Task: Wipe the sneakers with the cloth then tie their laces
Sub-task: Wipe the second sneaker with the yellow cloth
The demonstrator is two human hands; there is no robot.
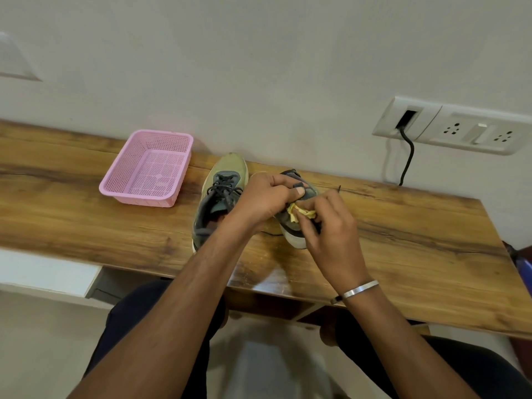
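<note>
Left hand (266, 197) grips right sneaker (296, 223), right hand (331, 226) pinches cloth (300, 212) on its side — probably mid-wipe — keep shoe pinned, short firm strokes.

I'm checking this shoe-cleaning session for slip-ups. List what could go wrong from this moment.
1. The left hand grips the right sneaker, which looks tipped on its side near the desk front; a hard rub might push it off.
2. The right hand holds the yellow cloth bunched small, so it may wipe little.
3. A loose lace trails on the desk and could snag.
</note>
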